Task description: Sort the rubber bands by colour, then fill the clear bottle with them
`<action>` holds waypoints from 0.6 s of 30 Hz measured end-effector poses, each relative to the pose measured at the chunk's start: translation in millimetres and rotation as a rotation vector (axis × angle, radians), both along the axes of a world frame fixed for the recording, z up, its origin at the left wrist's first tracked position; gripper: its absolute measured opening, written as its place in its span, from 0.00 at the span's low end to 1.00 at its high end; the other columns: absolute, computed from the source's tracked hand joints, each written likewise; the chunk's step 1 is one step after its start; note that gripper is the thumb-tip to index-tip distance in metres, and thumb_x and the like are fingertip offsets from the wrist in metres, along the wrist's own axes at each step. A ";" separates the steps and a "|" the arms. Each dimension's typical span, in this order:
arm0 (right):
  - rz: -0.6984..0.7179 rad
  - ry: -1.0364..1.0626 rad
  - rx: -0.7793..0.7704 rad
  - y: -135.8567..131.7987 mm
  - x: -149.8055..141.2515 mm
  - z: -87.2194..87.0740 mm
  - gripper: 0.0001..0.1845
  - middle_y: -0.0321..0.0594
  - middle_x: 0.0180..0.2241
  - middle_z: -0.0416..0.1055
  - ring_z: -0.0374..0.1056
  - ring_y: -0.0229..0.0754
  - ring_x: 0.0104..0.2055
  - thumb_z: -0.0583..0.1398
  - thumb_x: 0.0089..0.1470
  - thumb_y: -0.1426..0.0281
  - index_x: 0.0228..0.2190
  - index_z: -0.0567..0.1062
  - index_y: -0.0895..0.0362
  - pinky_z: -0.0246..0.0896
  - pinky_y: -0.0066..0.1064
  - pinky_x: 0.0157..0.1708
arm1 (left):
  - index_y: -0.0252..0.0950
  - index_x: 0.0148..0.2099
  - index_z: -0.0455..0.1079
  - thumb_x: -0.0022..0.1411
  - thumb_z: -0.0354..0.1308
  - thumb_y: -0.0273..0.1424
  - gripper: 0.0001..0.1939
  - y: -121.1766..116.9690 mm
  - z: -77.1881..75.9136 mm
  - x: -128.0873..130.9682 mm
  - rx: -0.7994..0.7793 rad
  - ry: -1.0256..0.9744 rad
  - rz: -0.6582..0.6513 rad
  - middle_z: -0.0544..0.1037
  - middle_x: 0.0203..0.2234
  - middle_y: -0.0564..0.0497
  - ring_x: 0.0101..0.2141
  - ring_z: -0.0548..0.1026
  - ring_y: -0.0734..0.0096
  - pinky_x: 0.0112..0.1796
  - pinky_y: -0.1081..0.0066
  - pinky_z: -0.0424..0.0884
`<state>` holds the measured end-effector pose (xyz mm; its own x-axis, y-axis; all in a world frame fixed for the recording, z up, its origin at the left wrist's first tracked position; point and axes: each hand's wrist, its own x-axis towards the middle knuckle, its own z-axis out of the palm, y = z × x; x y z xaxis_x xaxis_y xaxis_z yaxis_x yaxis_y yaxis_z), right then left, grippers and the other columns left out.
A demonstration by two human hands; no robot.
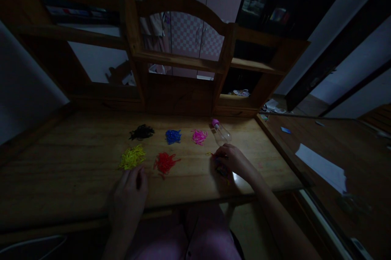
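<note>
My left hand [130, 188] rests at the near side of a pile of yellow rubber bands [132, 157], its fingers curled together; what they hold, if anything, is hidden. Beside that lies a red pile of bands [165, 162]. Farther back are black bands [142, 131], blue bands [173, 136] and pink bands [199, 137]. My right hand [229, 157] reaches over a mixed-colour pile [222, 170], fingers pinched, with a bit of red at their tips. A clear bottle with a pink top [222, 133] lies just beyond the right hand.
The wooden desk [91, 186] has a raised shelf unit [180, 93] along its back. To the right, a lower brown surface [324, 142] holds white papers [320, 167] and a small blue item [285, 130]. The room is dim.
</note>
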<state>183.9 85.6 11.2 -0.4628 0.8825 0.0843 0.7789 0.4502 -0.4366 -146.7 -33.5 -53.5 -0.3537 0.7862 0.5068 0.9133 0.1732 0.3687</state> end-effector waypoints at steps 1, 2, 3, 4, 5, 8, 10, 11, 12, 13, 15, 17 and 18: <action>-0.002 0.002 0.001 0.6 -0.2 -0.9 0.09 0.42 0.36 0.73 0.70 0.41 0.38 0.61 0.52 0.76 0.36 0.79 0.56 0.63 0.28 0.40 | 0.36 0.44 0.69 0.67 0.46 0.35 0.13 0.0 0.5 0.3 -0.001 0.007 0.000 0.75 0.37 0.45 0.36 0.73 0.61 0.38 0.67 0.65; -0.005 0.005 0.004 0.9 -0.5 -1.4 0.10 0.43 0.36 0.74 0.70 0.41 0.38 0.61 0.52 0.77 0.36 0.79 0.56 0.63 0.28 0.40 | 0.36 0.43 0.69 0.67 0.46 0.35 0.13 0.0 0.8 0.4 0.000 0.014 0.002 0.75 0.37 0.45 0.36 0.73 0.61 0.38 0.67 0.65; -0.006 0.005 0.007 1.2 -0.7 -1.5 0.10 0.43 0.36 0.74 0.71 0.41 0.38 0.60 0.52 0.77 0.36 0.79 0.56 0.63 0.28 0.40 | 0.36 0.43 0.70 0.67 0.46 0.35 0.13 -0.1 0.7 0.4 0.002 0.022 0.003 0.75 0.37 0.45 0.36 0.73 0.61 0.38 0.67 0.65; -0.009 0.004 0.012 1.3 -1.0 -1.4 0.11 0.43 0.36 0.75 0.71 0.41 0.38 0.60 0.52 0.78 0.36 0.79 0.56 0.63 0.28 0.40 | 0.36 0.43 0.70 0.67 0.47 0.35 0.13 -0.1 0.3 0.3 0.004 0.029 0.004 0.75 0.36 0.45 0.35 0.73 0.61 0.37 0.67 0.65; -0.016 0.002 0.018 1.3 -1.3 -1.2 0.11 0.43 0.36 0.76 0.71 0.41 0.37 0.60 0.51 0.78 0.36 0.79 0.56 0.63 0.29 0.40 | 0.36 0.43 0.70 0.66 0.47 0.35 0.13 -0.1 -0.3 0.0 0.007 0.035 0.005 0.75 0.36 0.45 0.34 0.73 0.62 0.37 0.67 0.65; -0.048 0.033 0.022 1.2 -1.3 -0.3 0.11 0.42 0.34 0.77 0.73 0.42 0.36 0.60 0.51 0.78 0.33 0.80 0.55 0.64 0.29 0.39 | 0.36 0.42 0.70 0.66 0.47 0.35 0.13 0.1 -3.1 -1.3 -0.003 0.052 0.004 0.75 0.36 0.45 0.34 0.73 0.62 0.36 0.67 0.65; -0.090 0.116 0.011 1.3 0.3 0.5 0.10 0.41 0.33 0.78 0.73 0.42 0.35 0.60 0.51 0.77 0.32 0.81 0.55 0.65 0.30 0.38 | 0.35 0.41 0.70 0.67 0.47 0.35 0.13 0.3 -4.8 -2.3 -0.012 0.058 0.003 0.75 0.36 0.45 0.34 0.73 0.62 0.36 0.67 0.65; -0.118 0.177 0.003 1.5 1.7 1.2 0.09 0.41 0.32 0.78 0.74 0.43 0.35 0.60 0.51 0.76 0.32 0.81 0.55 0.65 0.30 0.36 | 0.35 0.41 0.70 0.67 0.46 0.35 0.13 0.4 -5.3 -2.7 -0.016 0.055 0.004 0.75 0.36 0.45 0.34 0.73 0.62 0.36 0.67 0.65; -0.147 0.246 -0.011 1.8 3.5 2.0 0.08 0.41 0.31 0.79 0.74 0.43 0.34 0.61 0.51 0.74 0.32 0.81 0.55 0.66 0.30 0.35 | 0.35 0.41 0.70 0.67 0.46 0.35 0.13 0.5 -5.4 -3.0 -0.019 0.049 0.005 0.75 0.36 0.45 0.34 0.73 0.62 0.36 0.67 0.65; -0.172 0.319 -0.031 2.1 5.5 3.0 0.07 0.41 0.31 0.79 0.74 0.43 0.33 0.62 0.50 0.72 0.32 0.81 0.56 0.66 0.30 0.34 | 0.35 0.41 0.71 0.67 0.46 0.35 0.13 0.3 -4.9 -3.2 -0.016 0.039 0.006 0.75 0.36 0.45 0.34 0.73 0.62 0.35 0.67 0.65; -0.202 0.467 -0.084 2.5 9.4 5.7 0.07 0.41 0.30 0.79 0.75 0.44 0.32 0.63 0.49 0.68 0.31 0.81 0.57 0.67 0.31 0.33 | 0.35 0.41 0.71 0.67 0.47 0.35 0.14 -0.9 -1.2 -2.0 0.013 -0.027 0.000 0.76 0.37 0.45 0.35 0.73 0.62 0.37 0.67 0.66; -0.229 0.597 -0.157 1.7 12.2 8.7 0.11 0.41 0.30 0.79 0.75 0.44 0.32 0.65 0.46 0.65 0.32 0.80 0.58 0.67 0.31 0.33 | 0.36 0.41 0.72 0.66 0.48 0.37 0.13 -3.5 6.8 2.9 0.077 -0.188 -0.015 0.77 0.38 0.45 0.38 0.74 0.61 0.40 0.67 0.67; -0.247 0.654 -0.191 0.5 12.7 10.2 0.13 0.41 0.30 0.79 0.75 0.44 0.33 0.66 0.45 0.63 0.32 0.80 0.58 0.67 0.31 0.33 | 0.37 0.42 0.72 0.66 0.49 0.38 0.13 -5.0 12.4 7.7 0.100 -0.309 -0.022 0.77 0.39 0.46 0.40 0.74 0.61 0.41 0.67 0.67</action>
<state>196.6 86.1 21.4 -0.1554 0.9818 0.1095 0.4009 0.1640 -0.9013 -139.0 -38.5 -41.1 -0.4864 0.7470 0.4532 0.7584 0.1032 0.6436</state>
